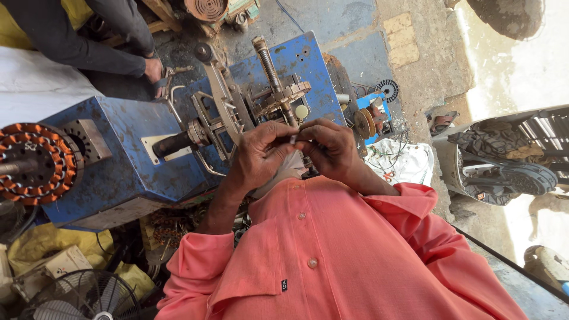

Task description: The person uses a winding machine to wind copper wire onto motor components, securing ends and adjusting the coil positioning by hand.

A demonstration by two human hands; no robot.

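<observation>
We pinch a small pale piece (293,138) between the fingertips of both hands, the left hand (259,155) and right hand (332,149) closed on it together, held above our pink shirt (332,249). Just beyond it stands the blue winding machine (118,160), with a copper-wound stator (37,163) at its left end. Another person's hand (153,69) rests past its far edge.

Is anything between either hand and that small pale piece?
Nothing visible. The left hand and right hand meet on the small pale piece, fingertips pinching it directly, just in front of the blue winding machine.
</observation>
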